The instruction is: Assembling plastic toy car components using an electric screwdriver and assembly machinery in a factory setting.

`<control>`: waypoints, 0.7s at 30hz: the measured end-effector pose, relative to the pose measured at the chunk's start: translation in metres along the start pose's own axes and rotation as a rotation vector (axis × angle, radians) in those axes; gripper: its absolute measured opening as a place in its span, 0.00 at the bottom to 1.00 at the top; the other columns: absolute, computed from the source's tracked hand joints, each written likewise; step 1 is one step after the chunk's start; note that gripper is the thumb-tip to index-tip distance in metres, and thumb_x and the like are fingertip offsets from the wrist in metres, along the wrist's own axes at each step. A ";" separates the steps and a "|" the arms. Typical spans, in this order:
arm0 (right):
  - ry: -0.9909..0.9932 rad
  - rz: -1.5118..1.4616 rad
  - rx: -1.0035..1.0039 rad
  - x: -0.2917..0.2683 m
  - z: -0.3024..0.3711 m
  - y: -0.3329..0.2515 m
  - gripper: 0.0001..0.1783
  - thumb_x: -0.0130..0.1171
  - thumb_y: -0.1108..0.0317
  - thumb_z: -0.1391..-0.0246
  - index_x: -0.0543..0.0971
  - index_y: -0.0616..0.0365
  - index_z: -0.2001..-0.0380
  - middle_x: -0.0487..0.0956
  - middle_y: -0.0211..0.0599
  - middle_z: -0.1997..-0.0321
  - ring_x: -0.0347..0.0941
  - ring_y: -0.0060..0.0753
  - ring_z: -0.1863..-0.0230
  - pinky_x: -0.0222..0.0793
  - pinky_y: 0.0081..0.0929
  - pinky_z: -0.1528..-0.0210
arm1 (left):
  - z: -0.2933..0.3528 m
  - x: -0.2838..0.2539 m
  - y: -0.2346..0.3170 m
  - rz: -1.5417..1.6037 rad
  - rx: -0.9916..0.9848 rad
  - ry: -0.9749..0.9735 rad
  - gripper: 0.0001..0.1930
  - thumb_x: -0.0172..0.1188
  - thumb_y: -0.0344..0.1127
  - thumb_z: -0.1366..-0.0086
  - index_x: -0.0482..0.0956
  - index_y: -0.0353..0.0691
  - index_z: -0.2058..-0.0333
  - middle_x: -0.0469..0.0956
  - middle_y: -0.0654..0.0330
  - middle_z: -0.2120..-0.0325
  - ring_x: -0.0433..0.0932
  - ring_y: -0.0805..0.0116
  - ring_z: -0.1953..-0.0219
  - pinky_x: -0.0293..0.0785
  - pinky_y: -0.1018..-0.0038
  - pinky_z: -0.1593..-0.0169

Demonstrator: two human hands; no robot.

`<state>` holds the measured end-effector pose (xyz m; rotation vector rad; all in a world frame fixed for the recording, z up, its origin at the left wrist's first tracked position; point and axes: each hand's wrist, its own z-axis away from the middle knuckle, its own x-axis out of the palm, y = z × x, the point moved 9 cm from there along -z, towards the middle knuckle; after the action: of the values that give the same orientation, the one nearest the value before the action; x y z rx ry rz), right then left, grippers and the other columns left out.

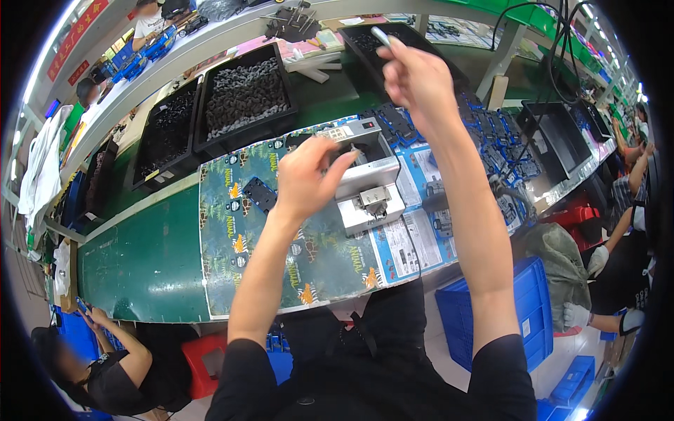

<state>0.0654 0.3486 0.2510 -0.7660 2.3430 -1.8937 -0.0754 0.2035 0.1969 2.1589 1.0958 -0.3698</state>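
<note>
My right hand (420, 81) is raised over the far side of the bench. Its fingers are closed on a short, pale rod-shaped thing (380, 36), slightly blurred, whose kind I cannot make out. My left hand (309, 174) is beside a small silver bench machine (368, 172), its thumb apart from the curved fingers. Some of its fingertips are hidden, and nothing shows clearly in its grip. Left of the machine, near my left wrist, a dark flat plastic part (260, 194) lies on the patterned mat (281, 270).
Black bins (246, 98) of small grey and dark parts stand at the back left. Another black bin (358, 42) sits beyond my right hand. Many dark-and-blue toy chassis (491, 137) cover the bench's right side. A blue crate (498, 309) stands below. Other people work at both sides.
</note>
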 end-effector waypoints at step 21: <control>-0.100 0.120 0.081 -0.032 0.156 0.049 0.19 0.54 0.58 0.34 0.79 0.67 0.60 0.73 0.31 0.83 0.65 0.18 0.85 0.56 0.15 0.82 | 0.138 -0.082 -0.196 -0.450 -0.795 -0.005 0.32 0.66 0.62 0.44 0.80 0.32 0.63 0.81 0.50 0.72 0.81 0.56 0.67 0.75 0.63 0.63</control>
<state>0.1274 0.2259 0.1565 -0.6796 2.1864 -1.8442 -0.2740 0.1416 0.0516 1.2147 1.4217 -0.0964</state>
